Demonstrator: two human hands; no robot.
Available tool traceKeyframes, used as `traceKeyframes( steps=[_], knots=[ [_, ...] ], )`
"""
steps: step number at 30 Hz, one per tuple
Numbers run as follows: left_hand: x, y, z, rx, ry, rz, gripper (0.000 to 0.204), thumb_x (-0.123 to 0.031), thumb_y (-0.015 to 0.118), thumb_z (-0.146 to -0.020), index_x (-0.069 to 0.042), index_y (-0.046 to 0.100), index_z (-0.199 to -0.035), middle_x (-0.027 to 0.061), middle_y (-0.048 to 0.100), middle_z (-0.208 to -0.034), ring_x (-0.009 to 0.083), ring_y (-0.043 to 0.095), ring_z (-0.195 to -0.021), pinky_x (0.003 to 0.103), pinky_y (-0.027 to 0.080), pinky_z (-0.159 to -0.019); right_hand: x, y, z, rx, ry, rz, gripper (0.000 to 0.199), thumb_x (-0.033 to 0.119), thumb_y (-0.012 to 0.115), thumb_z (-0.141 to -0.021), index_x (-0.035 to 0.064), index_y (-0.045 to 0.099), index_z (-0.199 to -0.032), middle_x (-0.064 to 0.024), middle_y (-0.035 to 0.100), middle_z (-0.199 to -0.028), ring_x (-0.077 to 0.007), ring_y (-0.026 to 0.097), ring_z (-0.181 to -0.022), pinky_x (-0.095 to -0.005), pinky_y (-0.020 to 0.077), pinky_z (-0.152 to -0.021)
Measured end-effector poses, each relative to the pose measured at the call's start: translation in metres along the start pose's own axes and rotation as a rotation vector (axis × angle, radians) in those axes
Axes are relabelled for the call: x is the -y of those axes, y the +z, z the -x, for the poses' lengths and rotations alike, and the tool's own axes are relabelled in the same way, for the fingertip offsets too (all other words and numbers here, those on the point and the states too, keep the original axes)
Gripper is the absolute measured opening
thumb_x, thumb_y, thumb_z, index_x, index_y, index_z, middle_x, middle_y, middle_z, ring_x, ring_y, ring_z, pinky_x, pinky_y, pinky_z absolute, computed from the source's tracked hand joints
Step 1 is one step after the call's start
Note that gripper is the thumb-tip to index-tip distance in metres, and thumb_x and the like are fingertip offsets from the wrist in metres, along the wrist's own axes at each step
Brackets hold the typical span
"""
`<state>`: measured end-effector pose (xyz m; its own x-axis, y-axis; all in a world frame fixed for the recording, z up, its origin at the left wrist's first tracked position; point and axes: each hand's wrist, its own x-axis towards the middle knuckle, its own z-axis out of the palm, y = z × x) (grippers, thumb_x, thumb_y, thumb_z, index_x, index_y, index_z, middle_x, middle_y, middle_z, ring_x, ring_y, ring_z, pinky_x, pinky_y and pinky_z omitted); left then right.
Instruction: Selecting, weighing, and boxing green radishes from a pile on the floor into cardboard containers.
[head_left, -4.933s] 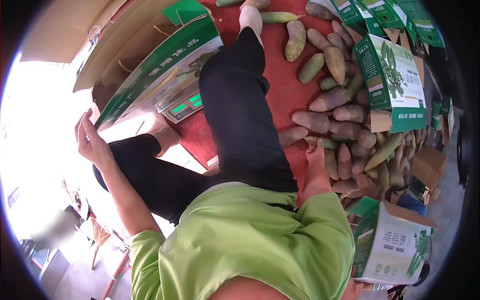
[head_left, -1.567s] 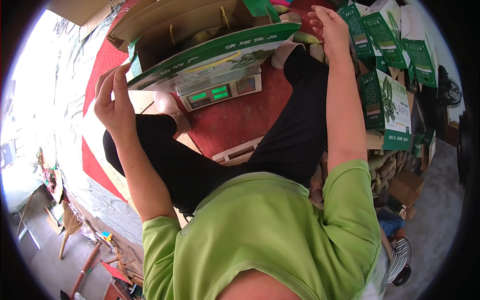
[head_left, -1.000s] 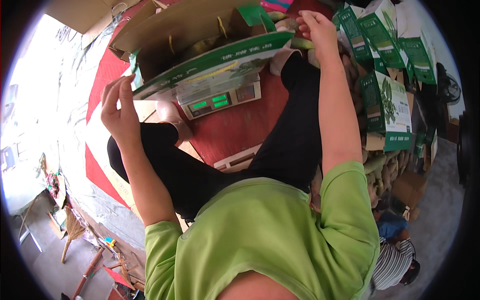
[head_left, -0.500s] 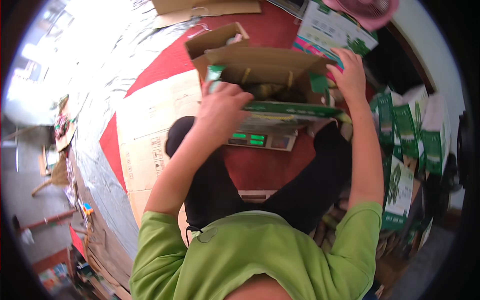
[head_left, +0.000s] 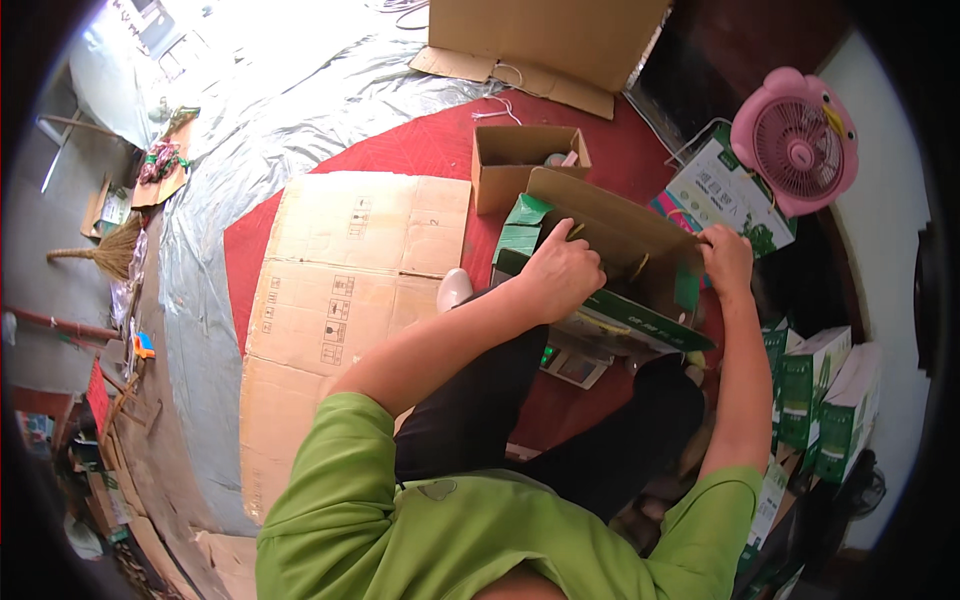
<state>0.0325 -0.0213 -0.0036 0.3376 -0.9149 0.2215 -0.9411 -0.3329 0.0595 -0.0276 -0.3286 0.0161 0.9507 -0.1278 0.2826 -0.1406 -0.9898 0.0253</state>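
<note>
An open carton (head_left: pixel 655 318), green outside and brown inside, stands between my knees with yellow cord handles showing. My left hand (head_left: pixel 562 268) is closed at its near left edge, fingers bent over the rim. At the far right corner, my right hand (head_left: pixel 727 260) pinches the carton's edge beside a green flap. Another green flap (head_left: pixel 520 230) sticks out on the left. Beneath the carton, a digital scale (head_left: pixel 575 366) with a green display is partly covered. The carton's contents are mostly hidden by my left hand and the near wall.
A small brown box (head_left: pixel 500 188) stands beyond the carton. Flattened cardboard (head_left: pixel 410 225) lies on the left over red flooring. A pink fan (head_left: pixel 798 145) is at the far right near a white and green carton (head_left: pixel 722 195). More green cartons (head_left: pixel 815 390) stand at right.
The view has swung, so the carton now appears farther right and slanted. My left hand has shifted along its near edge from the left flap. The scale's display is more covered.
</note>
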Motion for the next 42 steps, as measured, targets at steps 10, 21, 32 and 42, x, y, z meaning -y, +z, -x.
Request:
traceKeyframes(
  steps=[10, 21, 32, 42],
  knots=[
    [0.08, -0.036, 0.094, -0.203, -0.3, 0.03, 0.002, -0.014, 0.064, -0.073, -0.016, 0.063, -0.072, 0.0016, 0.053, -0.073, 0.0197, 0.058, -0.091, 0.046, 0.03, -0.107, 0.114, -0.049, -0.075, -0.182, -0.289, 0.038, 0.004, 0.016, 0.064, -0.072, 0.0127, 0.064, -0.074, -0.0023, 0.061, -0.079, -0.0232, 0.059, -0.086, -0.0407, 0.0414, -0.072],
    [0.085, -0.117, 0.265, -0.295, -0.566, -0.238, 0.005, -0.016, 0.068, -0.073, -0.015, 0.064, -0.07, 0.0014, 0.05, -0.068, 0.0198, 0.057, -0.08, 0.047, 0.032, -0.105, 0.298, -0.048, -0.091, -0.327, -0.561, -0.113, 0.006, 0.013, 0.059, -0.071, 0.015, 0.064, -0.074, -0.0013, 0.063, -0.081, -0.0201, 0.061, -0.083, -0.0394, 0.0409, -0.072],
    [0.034, -0.13, 0.456, -0.016, -0.864, -0.403, 0.006, -0.007, 0.06, -0.074, -0.013, 0.062, -0.074, 0.0067, 0.05, -0.071, 0.0253, 0.056, -0.081, 0.048, 0.03, -0.107, 0.494, 0.038, 0.01, 0.011, -0.669, -0.393, 0.021, 0.021, 0.069, -0.06, 0.0067, 0.065, -0.075, -0.0105, 0.063, -0.077, -0.0252, 0.062, -0.077, -0.0437, 0.0426, -0.078],
    [-0.032, -0.136, 0.478, 0.654, -1.115, -0.236, 0.03, -0.031, 0.065, -0.083, -0.01, 0.071, -0.103, 0.0214, 0.064, -0.106, 0.0287, 0.057, -0.105, 0.038, 0.043, -0.093, 0.548, 0.059, 0.125, 0.535, -0.771, -0.569, 0.035, 0.035, 0.067, -0.079, 0.0002, 0.07, -0.083, -0.0166, 0.068, -0.082, -0.0309, 0.067, -0.081, -0.0438, 0.0513, -0.069]
  ],
)
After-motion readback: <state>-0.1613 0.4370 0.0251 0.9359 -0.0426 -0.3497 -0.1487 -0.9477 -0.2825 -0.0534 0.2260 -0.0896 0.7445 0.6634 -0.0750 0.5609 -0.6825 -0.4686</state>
